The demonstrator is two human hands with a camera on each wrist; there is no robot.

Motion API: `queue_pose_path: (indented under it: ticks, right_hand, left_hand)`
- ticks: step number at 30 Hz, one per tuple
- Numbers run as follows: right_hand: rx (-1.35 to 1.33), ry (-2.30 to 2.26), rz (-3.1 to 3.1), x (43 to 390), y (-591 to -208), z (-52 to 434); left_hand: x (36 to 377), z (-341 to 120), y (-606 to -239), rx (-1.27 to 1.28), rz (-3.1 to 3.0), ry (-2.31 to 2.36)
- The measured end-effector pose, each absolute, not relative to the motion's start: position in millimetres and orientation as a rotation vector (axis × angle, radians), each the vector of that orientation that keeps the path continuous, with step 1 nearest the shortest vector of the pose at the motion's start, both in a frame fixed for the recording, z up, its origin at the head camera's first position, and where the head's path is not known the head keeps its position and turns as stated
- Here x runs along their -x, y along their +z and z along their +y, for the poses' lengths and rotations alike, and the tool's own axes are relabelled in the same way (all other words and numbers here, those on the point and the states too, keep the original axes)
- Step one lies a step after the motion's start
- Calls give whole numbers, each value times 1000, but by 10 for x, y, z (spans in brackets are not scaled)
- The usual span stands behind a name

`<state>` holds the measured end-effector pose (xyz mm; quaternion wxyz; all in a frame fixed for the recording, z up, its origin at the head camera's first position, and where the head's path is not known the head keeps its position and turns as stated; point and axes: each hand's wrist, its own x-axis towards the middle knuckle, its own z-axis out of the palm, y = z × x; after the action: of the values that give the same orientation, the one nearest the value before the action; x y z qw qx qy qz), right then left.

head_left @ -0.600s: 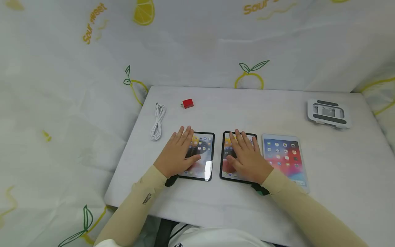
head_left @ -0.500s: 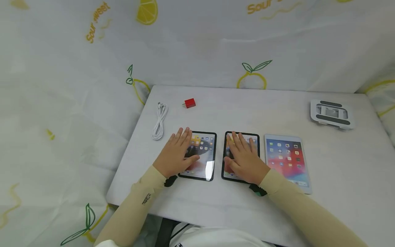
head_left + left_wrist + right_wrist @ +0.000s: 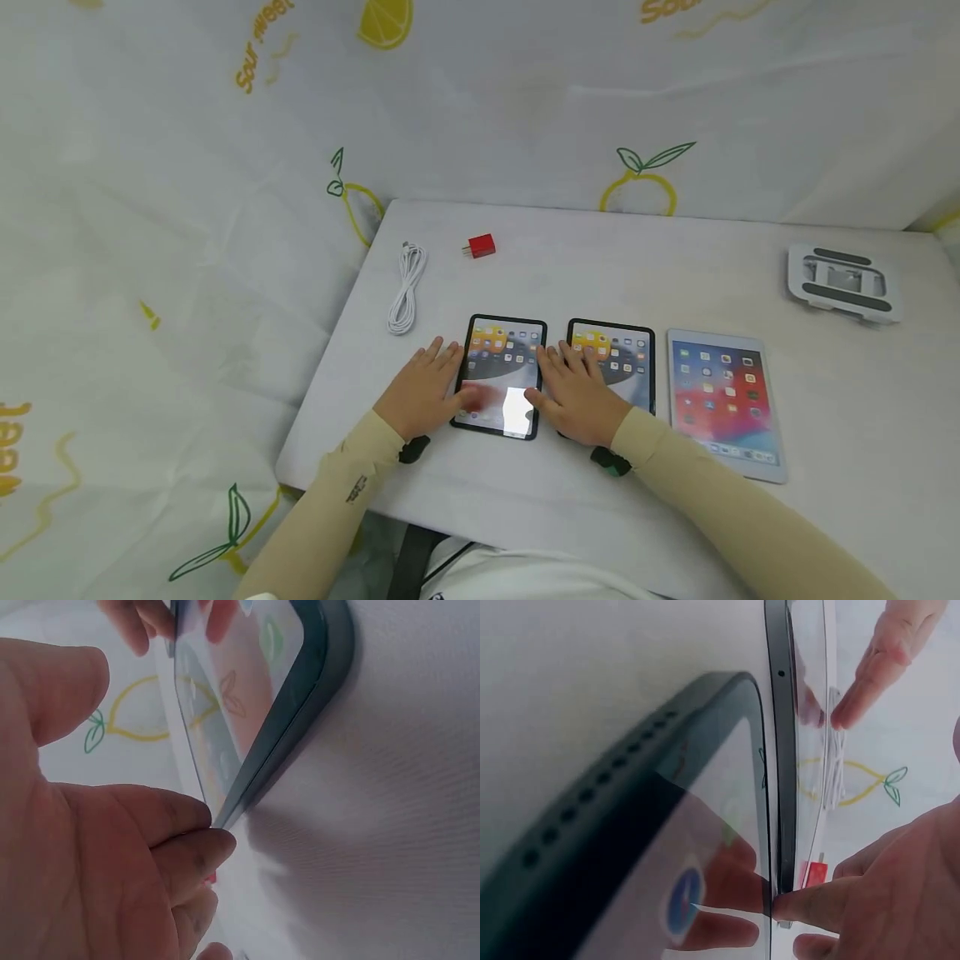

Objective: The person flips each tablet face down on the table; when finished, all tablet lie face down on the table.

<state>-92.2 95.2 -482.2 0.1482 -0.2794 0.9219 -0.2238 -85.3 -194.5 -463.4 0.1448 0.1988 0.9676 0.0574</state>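
Three tablets lie in a row on the white table point(image 3: 615, 521), screens lit: a dark-rimmed left tablet point(image 3: 498, 371), a dark-rimmed middle tablet point(image 3: 630, 358) and a white-rimmed right tablet point(image 3: 723, 400). My left hand point(image 3: 422, 396) is at the left tablet's left edge, its thumb over the screen. In the left wrist view, fingertips point(image 3: 217, 844) meet the edge of the tablet point(image 3: 319, 667). My right hand point(image 3: 581, 404) lies across the middle tablet's left part, covering some of it. Its fingertips reach the left tablet's right edge, also seen in the right wrist view.
A coiled white cable point(image 3: 407, 287) lies at the back left, beside a red charger plug point(image 3: 482, 246). At the back right sits a folded white and grey stand point(image 3: 843, 283). Behind the table hangs a pale cloth point(image 3: 510, 108) with lemon prints.
Both hands have come off the tablet screens they lay on. The left slid to the left tablet's outer edge; the right shifted left to its other edge. The head view has turned slightly right.
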Motion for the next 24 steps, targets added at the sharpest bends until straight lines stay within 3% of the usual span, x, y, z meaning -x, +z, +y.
queue_pose_path:
  ticks: [24]
  right_hand:
    - [665,-965,2465,923,-4848,898]
  left_hand:
    - [814,-1917,-4745,-608,2759,235]
